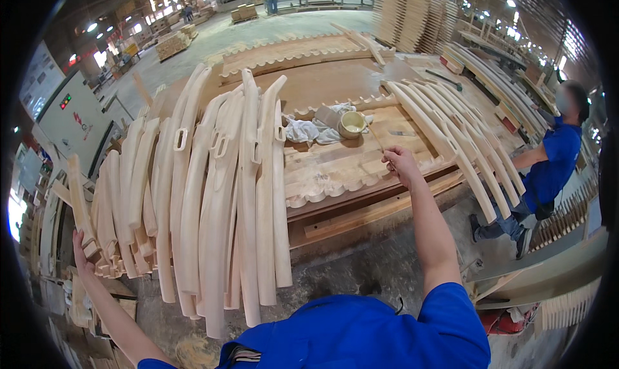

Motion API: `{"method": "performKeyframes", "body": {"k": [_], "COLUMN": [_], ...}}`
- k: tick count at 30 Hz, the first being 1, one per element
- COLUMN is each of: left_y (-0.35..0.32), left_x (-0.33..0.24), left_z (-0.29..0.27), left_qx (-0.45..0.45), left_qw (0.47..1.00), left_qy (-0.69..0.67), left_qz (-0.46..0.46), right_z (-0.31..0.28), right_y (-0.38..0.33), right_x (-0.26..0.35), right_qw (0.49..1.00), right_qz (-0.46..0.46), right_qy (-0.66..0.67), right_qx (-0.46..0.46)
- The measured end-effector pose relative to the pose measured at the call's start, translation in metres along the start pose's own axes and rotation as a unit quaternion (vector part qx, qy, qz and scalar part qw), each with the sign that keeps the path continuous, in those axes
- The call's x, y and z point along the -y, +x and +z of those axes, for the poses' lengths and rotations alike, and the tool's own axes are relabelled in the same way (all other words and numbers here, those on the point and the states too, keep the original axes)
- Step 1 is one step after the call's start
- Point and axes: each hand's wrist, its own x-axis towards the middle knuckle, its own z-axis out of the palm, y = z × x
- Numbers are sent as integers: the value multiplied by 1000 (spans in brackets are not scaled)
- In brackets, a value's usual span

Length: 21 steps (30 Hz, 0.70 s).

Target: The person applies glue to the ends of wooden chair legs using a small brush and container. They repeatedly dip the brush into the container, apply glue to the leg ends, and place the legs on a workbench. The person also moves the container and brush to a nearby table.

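Low on the left, my left hand (82,252) is closed around the lower edge of a pale wooden piece (77,198); its fingers show only in part. My right hand (401,165) is above the bench, pinching a thin stick (379,141). The stick's far end points toward an open pot (352,125) with a pale, smeared inside. White rags (303,130) lie beside the pot. Many curved, smooth wooden pieces (219,169), some with oblong slots, lie side by side between my hands. More curved pieces (461,130) lie to the right of my right hand.
Scalloped wooden racks (335,175) rest on the bench, with another rack (290,52) behind. A co-worker in blue (558,150) is at the right. A grey control cabinet (68,121) stands at the left. Tall stacks of wood (416,18) rise at the back.
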Motion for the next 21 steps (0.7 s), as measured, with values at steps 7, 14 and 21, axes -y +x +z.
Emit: {"method": "performKeyframes", "body": {"k": [7, 14, 21], "left_y": [-86, -200, -364], "left_x": [-37, -105, -89], "left_z": [-7, 119, 288], "left_qx": [109, 138, 168], "left_qw": [951, 921, 854], "left_qy": [-278, -357, -491], "left_qz": [80, 71, 33], "right_z": [-20, -78, -180], "right_y": [-21, -61, -152], "right_x": [5, 0, 27], "right_qw": [992, 979, 965], "right_qz": [-74, -124, -170], "right_qy": [66, 60, -24], "right_qx": [78, 151, 197]}}
